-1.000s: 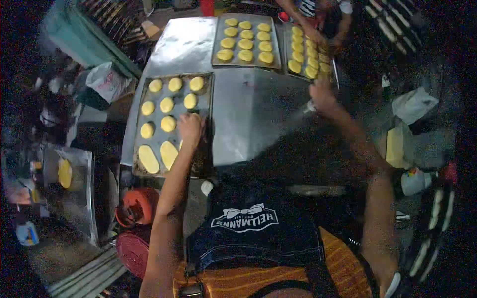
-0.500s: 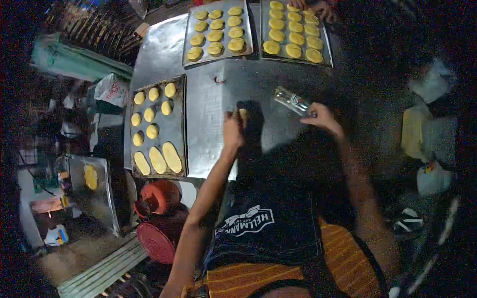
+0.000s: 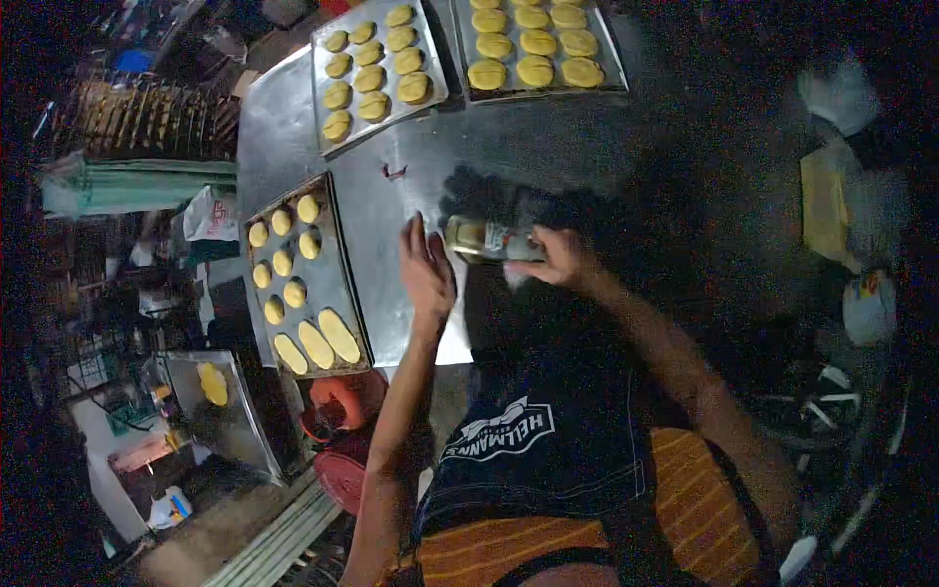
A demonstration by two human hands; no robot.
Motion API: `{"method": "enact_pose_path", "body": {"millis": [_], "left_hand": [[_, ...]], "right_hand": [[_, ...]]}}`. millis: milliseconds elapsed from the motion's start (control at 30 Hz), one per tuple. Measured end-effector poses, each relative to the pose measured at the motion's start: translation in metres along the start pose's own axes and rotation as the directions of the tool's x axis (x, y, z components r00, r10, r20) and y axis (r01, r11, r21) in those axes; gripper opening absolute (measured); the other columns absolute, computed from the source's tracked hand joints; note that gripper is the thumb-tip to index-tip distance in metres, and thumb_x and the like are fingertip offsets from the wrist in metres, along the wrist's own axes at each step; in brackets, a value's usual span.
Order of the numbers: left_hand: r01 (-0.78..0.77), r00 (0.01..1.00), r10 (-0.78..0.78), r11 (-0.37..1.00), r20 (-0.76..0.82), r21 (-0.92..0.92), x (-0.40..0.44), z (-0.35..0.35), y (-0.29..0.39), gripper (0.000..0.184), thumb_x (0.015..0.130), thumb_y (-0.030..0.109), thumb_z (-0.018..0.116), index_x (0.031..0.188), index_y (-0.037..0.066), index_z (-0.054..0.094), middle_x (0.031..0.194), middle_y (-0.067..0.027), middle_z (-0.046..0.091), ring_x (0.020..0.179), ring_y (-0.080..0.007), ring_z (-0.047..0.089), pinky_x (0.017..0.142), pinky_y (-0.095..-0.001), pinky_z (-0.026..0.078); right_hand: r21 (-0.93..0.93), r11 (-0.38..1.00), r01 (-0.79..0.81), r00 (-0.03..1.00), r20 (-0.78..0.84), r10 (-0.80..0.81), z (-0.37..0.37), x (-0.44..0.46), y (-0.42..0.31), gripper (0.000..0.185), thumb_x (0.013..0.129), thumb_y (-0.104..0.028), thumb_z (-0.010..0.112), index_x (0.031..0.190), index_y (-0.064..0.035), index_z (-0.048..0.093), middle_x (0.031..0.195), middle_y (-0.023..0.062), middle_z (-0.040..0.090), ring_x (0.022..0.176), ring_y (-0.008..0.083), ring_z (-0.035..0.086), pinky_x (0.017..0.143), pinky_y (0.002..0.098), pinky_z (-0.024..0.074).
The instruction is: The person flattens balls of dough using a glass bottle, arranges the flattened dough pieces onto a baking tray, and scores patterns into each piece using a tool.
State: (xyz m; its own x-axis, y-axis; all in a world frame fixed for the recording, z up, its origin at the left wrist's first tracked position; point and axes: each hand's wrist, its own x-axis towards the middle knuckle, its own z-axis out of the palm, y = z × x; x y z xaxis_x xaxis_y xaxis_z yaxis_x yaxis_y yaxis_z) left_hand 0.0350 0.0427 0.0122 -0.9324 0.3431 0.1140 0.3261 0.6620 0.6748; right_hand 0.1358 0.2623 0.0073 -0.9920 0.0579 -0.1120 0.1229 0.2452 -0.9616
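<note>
The 2 hands are apart from each other above the metal table (image 3: 386,323). The right hand (image 3: 562,256) is closed around 1 end of a glass bottle (image 3: 496,239), which it holds sideways, with the other end pointing toward the left hand (image 3: 427,279). The left hand holds nothing that I can see; its fingers are extended, just beside the bottle. A yellowish patch (image 3: 470,235) appears at the glass, perhaps a piece of dough, but the blur and the shadow do not permit me to be sure.

On the left side of the table lies the left tray (image 3: 321,284), with 8 round dough pieces (image 3: 282,262) and, at its near end, 3 long flat pieces (image 3: 316,344). Farther away is the middle tray (image 3: 396,113), which carries 12 round pieces (image 3: 369,78) in 4 rows. Next to it is the right tray (image 3: 606,57), also with yellow rounds (image 3: 538,42), cut by the upper border of the view. A small dark red object (image 3: 393,172) lies between the left and middle trays.
</note>
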Motion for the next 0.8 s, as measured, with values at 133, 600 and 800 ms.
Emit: {"method": "enact_pose_path", "body": {"millis": [133,600,800], "left_hand": [[-0.074,0.985,0.081,0.996,0.149,-0.047,0.046,0.010,-0.016,0.056,0.093,0.020,0.051,0.145,0.002,0.038,0.136,-0.0253,0.047,0.112,-0.0401,0.054,0.091,-0.0458,0.046],[-0.122,0.993,0.122,0.977,0.013,0.174,-0.050,0.026,-0.008,0.049,0.096,0.017,0.047,0.141,0.000,0.042,0.146,-0.0231,0.040,0.130,-0.0426,0.043,0.104,-0.0447,0.038],[-0.036,0.999,0.034,0.999,0.041,0.031,-0.023,0.024,-0.016,0.046,0.095,0.016,0.047,0.138,0.001,0.045,0.134,-0.0179,0.050,0.114,-0.0363,0.050,0.099,-0.0416,0.039]], "right_hand": [[-0.377,0.926,-0.036,0.990,0.114,0.085,0.011,0.029,0.007,0.064,0.079,-0.064,0.064,0.097,-0.0032,0.059,0.074,0.0095,0.065,0.058,0.0206,0.059,0.058,0.0326,0.0465],[-0.880,0.377,0.288,0.744,-0.042,-0.667,0.055,0.019,0.088,0.064,0.078,-0.069,0.056,0.099,-0.0084,0.059,0.089,0.0086,0.058,0.068,0.0238,0.053,0.057,0.0399,0.0389],[-0.827,0.485,0.284,0.880,0.024,-0.474,0.034,0.031,0.057,0.067,0.079,-0.073,0.052,0.092,-0.0072,0.057,0.090,0.0098,0.058,0.073,0.0251,0.056,0.062,0.0399,0.0418]]}}
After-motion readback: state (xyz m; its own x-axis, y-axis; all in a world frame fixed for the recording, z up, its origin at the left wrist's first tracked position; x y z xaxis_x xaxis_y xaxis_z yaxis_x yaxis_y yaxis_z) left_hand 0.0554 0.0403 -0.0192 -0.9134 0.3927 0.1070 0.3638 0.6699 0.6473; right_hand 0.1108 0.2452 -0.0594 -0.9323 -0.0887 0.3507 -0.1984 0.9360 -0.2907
